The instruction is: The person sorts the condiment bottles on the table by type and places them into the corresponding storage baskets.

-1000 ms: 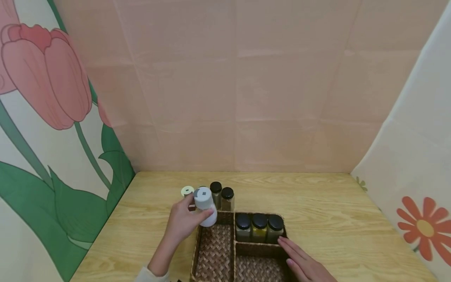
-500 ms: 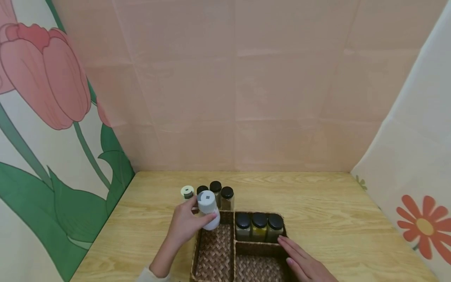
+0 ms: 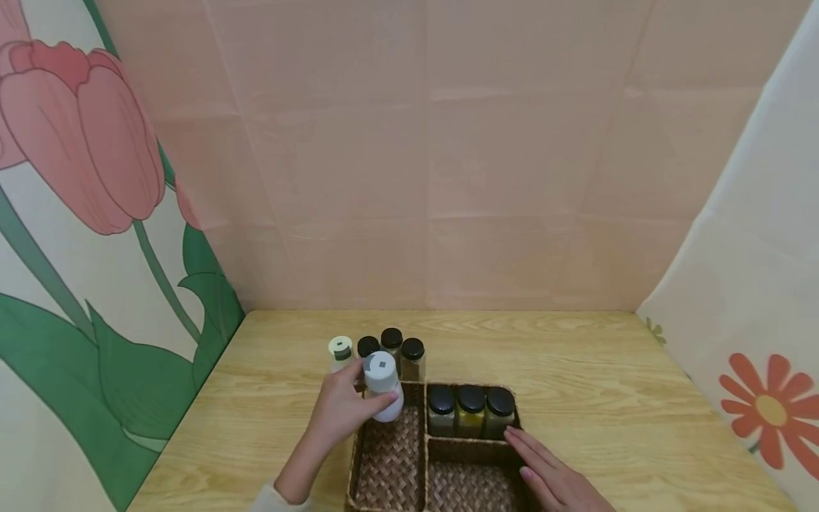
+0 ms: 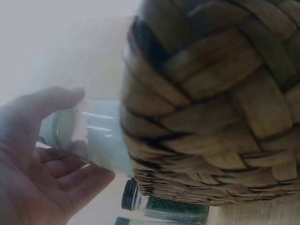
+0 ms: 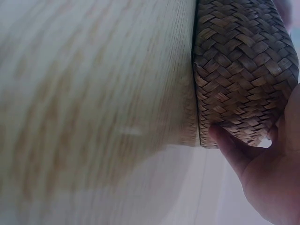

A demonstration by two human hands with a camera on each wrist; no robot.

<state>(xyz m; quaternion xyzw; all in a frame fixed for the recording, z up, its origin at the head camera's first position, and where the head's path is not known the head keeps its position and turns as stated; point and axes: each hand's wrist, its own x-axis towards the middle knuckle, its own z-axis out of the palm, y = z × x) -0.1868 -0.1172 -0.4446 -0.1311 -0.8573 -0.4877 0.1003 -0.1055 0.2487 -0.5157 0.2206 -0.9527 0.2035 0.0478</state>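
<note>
My left hand (image 3: 342, 409) pinches a white-capped jar (image 3: 382, 380) between thumb and fingers, close over the back of the left compartment of a woven basket (image 3: 390, 462). In the left wrist view, the basket wall hides the lower part of this jar (image 4: 105, 136), whose glass looks pale and whitish. My right hand (image 3: 559, 476) lies along the basket's right side, fingers straight, with fingertips right at the rim. In the right wrist view, a finger of that hand (image 5: 267, 173) presses the woven outer wall (image 5: 243, 70) low, near the table.
Three black-lidded jars (image 3: 471, 412) stand side by side in the basket's back right compartment. Behind the basket are three more black-lidded jars (image 3: 412, 359) and a pale-lidded jar (image 3: 340, 352). The wooden table (image 3: 601, 384) meets a pink backdrop; floral cloths hang at both sides.
My left hand has moved slightly right and down with the white-capped jar, uncovering more of the jars behind. The right hand stays at the basket.
</note>
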